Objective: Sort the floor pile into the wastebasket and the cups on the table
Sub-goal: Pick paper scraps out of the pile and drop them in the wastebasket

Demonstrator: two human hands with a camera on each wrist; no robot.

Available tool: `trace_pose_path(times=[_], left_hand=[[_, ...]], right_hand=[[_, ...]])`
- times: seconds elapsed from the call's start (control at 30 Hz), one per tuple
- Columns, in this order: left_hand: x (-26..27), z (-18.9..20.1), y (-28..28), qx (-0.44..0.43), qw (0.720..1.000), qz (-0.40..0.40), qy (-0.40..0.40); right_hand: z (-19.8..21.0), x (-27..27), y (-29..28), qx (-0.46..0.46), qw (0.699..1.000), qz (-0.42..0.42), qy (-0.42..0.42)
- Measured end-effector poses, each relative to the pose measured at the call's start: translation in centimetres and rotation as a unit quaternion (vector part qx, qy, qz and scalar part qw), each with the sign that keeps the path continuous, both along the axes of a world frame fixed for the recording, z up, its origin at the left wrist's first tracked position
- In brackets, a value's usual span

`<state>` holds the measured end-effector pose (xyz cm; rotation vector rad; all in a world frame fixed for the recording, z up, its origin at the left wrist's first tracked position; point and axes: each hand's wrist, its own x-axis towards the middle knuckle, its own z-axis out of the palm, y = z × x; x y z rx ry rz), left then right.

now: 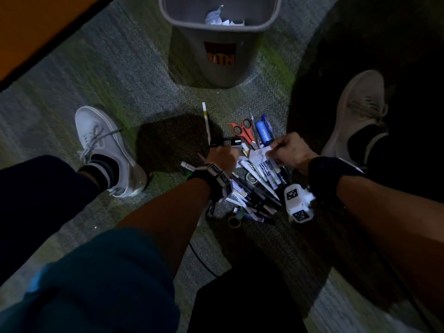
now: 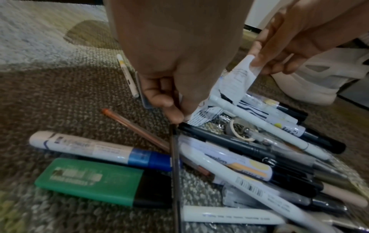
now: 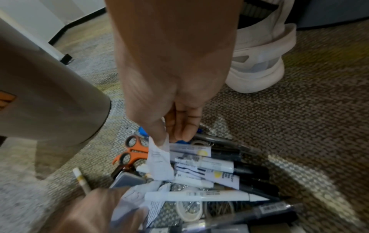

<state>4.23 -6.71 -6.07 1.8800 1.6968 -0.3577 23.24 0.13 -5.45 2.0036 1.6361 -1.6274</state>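
While the wastebasket stands beyond the pile beside orange scissors, a paper scrap is pinched by the right hand and a thin dark pen by the left hand.

The wastebasket carries a dark label with orange letters that read "BIN"; the line above them is too dim to read. Square black-and-white coded markers sit on the left wrist band and on the white block at the right wrist. A white marker in the pile bears a barcode. Print on the green case, the blue tube, the other pens and the paper scrap is too blurred to read.
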Motion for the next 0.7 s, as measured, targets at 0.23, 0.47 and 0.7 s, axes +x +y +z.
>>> trace_pose_path(times=[0.23, 0.47, 0.7], left_hand=[[-1.5, -0.7, -0.8, -0.044, 0.998, 0.037, 0.012], [-2.4, -1.4, -0.9, -0.018, 0.994, 0.102, -0.044], [-0.9, -3.1, -1.1, 0.0, 0.997, 0.07, -0.033]], right_hand=[[0.7, -2.2, -1.3, -0.028, 0.99, -0.088, 0.105], [-0.6, -3.8, -4.2, 0.021, 0.998, 0.038, 0.04], [-1.3, -4.4, -4.1, 0.053, 0.998, 0.039, -0.02]])
